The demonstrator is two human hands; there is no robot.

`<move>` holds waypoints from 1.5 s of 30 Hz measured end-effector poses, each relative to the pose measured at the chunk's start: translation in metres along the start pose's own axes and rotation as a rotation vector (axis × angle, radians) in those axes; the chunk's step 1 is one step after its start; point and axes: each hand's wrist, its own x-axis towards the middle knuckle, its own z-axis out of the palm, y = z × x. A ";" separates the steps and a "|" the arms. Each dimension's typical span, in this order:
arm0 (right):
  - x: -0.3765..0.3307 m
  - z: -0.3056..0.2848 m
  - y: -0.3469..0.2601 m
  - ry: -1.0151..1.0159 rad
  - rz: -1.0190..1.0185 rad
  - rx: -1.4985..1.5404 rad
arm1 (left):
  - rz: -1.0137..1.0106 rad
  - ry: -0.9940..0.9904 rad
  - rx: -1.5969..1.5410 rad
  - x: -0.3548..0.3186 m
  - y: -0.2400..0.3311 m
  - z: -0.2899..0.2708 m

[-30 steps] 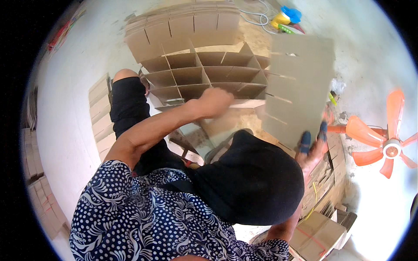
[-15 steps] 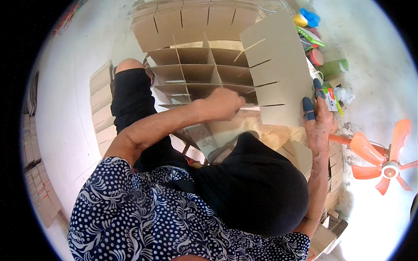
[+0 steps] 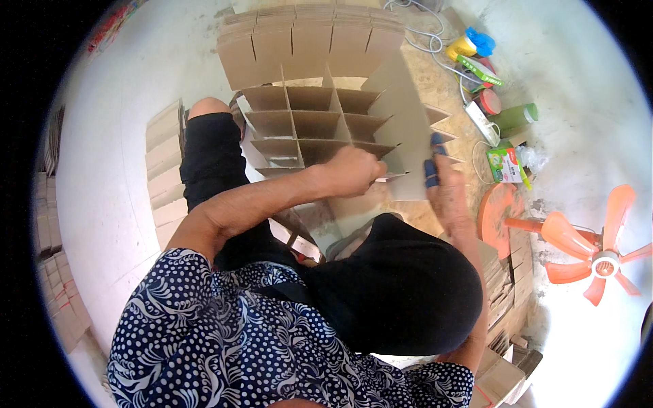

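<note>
A cardboard divider grid (image 3: 316, 125) of crossed, slotted strips stands in front of me. On its right side a wide slotted cardboard panel (image 3: 406, 115) stands across the ends of the strips, and pointed strip ends stick out past it. My left hand (image 3: 355, 171) is closed at the grid's near right corner, on the end of the nearest cardboard strip; its fingertips are partly hidden. Flat against the panel's outer right edge lies my right hand (image 3: 450, 197), slightly blurred, fingers stretched out. Two of its fingers wear dark blue covers.
A stack of slotted cardboard sheets (image 3: 309, 44) stands beyond the grid. At right are a power strip (image 3: 481, 124), a green cup (image 3: 517, 121), a green-and-white packet (image 3: 505, 165) and an orange fan (image 3: 592, 255). More cardboard pieces (image 3: 166, 170) stand left of my knee.
The panel has moved left onto the strip ends, with my right hand following it inward. The right hand's fingers now lie flat at its edge. My left hand stays almost in place.
</note>
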 end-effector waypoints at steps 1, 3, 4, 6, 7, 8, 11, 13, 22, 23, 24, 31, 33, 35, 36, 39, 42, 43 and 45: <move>-0.004 0.008 0.002 -0.142 0.011 -0.046 | -0.007 -0.002 0.002 -0.001 0.001 -0.001; -0.010 0.034 0.002 -0.369 0.072 -0.263 | -0.021 -0.004 0.007 -0.002 0.000 -0.002; -0.015 0.035 0.003 -0.481 0.140 -0.373 | 0.003 -0.004 -0.004 0.002 0.004 -0.002; -0.012 0.042 0.004 -0.476 0.194 -0.384 | -0.005 0.014 -0.016 0.004 0.004 0.001; -0.008 0.042 0.005 -0.471 0.224 -0.389 | -0.009 0.037 -0.033 0.009 0.005 0.007; 0.001 0.041 -0.001 -0.509 0.175 -0.448 | -0.017 0.047 -0.043 0.011 0.002 0.011; 0.036 0.033 -0.012 -0.540 0.058 -0.502 | -0.005 0.206 -0.162 0.005 -0.011 0.012; 0.058 0.018 0.008 -0.406 0.063 -0.401 | -0.126 0.301 -0.573 -0.010 -0.014 0.001; 0.146 0.017 0.069 0.032 0.092 -0.356 | 0.102 0.014 -0.205 -0.168 -0.030 -0.044; 0.151 0.034 0.078 0.010 0.115 -0.366 | 0.100 -0.040 -0.135 -0.167 -0.028 -0.044; 0.154 0.044 0.072 -0.020 0.109 -0.327 | 0.091 -0.087 -0.068 -0.161 -0.023 -0.045; 0.027 0.075 -0.015 -0.242 -0.308 0.007 | 0.162 0.091 0.335 -0.047 -0.053 -0.016; -0.028 0.042 -0.011 -0.058 -0.217 0.084 | 0.248 0.029 0.309 -0.031 -0.062 -0.016; -0.091 0.016 0.008 0.298 -0.072 0.017 | 0.291 -0.041 0.265 -0.027 -0.066 -0.018; -0.125 0.005 0.013 0.439 0.057 -0.134 | 0.312 -0.040 0.258 -0.026 -0.057 -0.027; -0.233 -0.003 0.014 0.611 0.531 -0.376 | 0.249 -0.134 0.279 -0.024 -0.048 -0.031; -0.304 0.002 -0.004 0.484 0.816 -0.562 | 0.168 -0.108 0.213 -0.024 -0.056 -0.030; -0.320 0.004 -0.006 0.405 0.907 -0.626 | 0.136 -0.101 0.205 -0.024 -0.053 -0.037; -0.325 0.002 -0.010 0.357 0.947 -0.647 | 0.055 -0.048 0.151 -0.030 -0.056 -0.055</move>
